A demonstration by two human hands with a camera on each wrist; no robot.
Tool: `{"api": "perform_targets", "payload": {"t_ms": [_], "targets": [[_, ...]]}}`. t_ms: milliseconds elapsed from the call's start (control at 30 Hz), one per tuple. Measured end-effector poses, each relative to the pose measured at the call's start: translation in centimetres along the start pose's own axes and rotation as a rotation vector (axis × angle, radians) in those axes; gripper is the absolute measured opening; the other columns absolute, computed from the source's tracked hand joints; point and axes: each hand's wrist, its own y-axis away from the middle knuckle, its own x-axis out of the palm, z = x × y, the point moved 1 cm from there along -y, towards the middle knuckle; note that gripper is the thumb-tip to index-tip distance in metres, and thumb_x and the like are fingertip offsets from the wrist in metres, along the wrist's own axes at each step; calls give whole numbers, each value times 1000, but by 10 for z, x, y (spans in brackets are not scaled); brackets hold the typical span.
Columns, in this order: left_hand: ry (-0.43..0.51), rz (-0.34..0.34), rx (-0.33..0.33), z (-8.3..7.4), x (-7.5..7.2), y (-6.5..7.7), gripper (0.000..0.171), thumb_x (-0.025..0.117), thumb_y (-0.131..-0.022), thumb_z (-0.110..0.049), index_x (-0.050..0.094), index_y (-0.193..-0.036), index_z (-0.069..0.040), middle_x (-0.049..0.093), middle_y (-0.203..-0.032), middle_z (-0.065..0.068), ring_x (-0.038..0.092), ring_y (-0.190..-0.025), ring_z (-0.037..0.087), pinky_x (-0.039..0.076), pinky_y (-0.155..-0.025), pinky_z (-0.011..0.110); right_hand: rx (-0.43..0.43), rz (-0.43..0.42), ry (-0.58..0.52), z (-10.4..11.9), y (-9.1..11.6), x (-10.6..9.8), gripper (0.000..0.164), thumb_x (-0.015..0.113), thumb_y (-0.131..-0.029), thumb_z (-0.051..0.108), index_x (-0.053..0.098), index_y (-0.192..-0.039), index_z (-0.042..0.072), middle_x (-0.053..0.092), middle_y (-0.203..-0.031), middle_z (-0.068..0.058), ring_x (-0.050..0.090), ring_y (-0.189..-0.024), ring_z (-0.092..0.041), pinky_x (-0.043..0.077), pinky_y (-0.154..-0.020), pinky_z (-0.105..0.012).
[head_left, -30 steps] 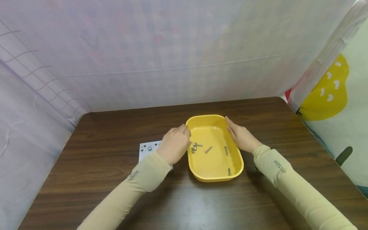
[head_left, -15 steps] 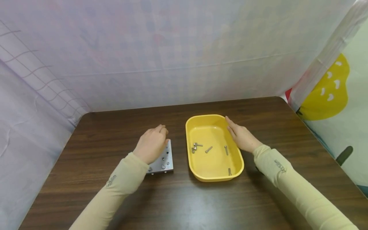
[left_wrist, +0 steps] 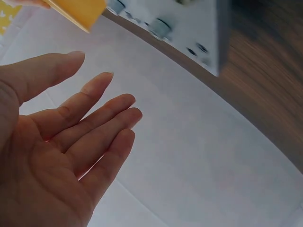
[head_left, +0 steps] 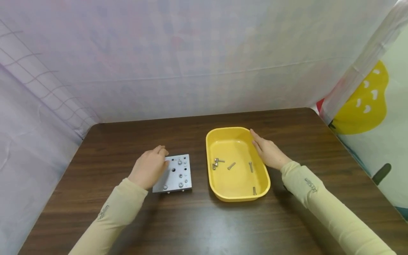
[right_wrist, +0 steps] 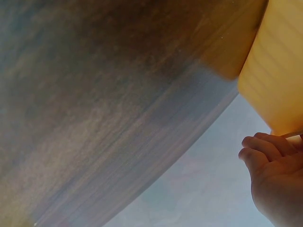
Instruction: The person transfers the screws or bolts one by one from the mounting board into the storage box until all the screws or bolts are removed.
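Note:
In the head view my left hand (head_left: 148,169) hovers at the left edge of a silver metal plate (head_left: 172,179), hiding part of it. Its fingers are relaxed and apart from the thumb in the left wrist view, with nothing in the palm (left_wrist: 42,175). The plate has dark holes and several screw heads (head_left: 180,184) seated in it; screw ends poke out below. A yellow plastic tray (head_left: 238,198) stands to its right, with several loose screws (head_left: 231,165) inside. My right hand (head_left: 270,153) rests against the tray's far right rim, fingers fairly straight; the right wrist view shows them beside its wall (right_wrist: 279,71).
Both things stand on a dark wood-grain table (head_left: 127,141). Pale fabric (head_left: 191,71) hangs behind and at the left of it. At the right is a curtain with a yellow printed shape (head_left: 363,102).
My left hand has moved from the tray's left rim leftward over the plate to its left edge, uncovering most of the plate. The right hand and tray have stayed put.

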Motion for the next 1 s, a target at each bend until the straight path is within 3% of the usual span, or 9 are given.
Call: {"api": "perform_targets", "payload": {"t_ms": [300,533,800,1000], "targets": [[24,-47,-10,11,7,19,24,74,-86,-7,67,-103,9,66,-116,29,68,-99,42,57,-86,50,-1,-14,10,-2,3,-1,53,35,-108,14,16,-155,-1,36,-149,-33,47,-131,-47,40,-109,-59],[71,-41,-19,12,17,37,24,77,-84,-9,65,-99,7,67,-100,20,68,-79,35,59,-75,47,-13,-31,20,-4,3,-1,53,35,-108,13,18,-155,-2,37,-148,-33,47,-130,-47,40,-108,-59],[89,20,-103,15,21,48,15,74,-87,-11,67,-92,2,65,-116,29,68,-96,41,57,-87,51,-12,-27,23,-4,3,-1,53,35,-108,13,18,-155,-3,37,-148,-33,47,-130,-47,40,-109,-59],[99,10,-114,15,23,51,11,73,-86,-9,66,-88,0,64,-119,31,68,-97,42,56,-87,52,-7,-22,19,-4,4,-2,53,35,-108,13,17,-155,-3,37,-148,-33,47,-130,-47,40,-108,-59]]}}
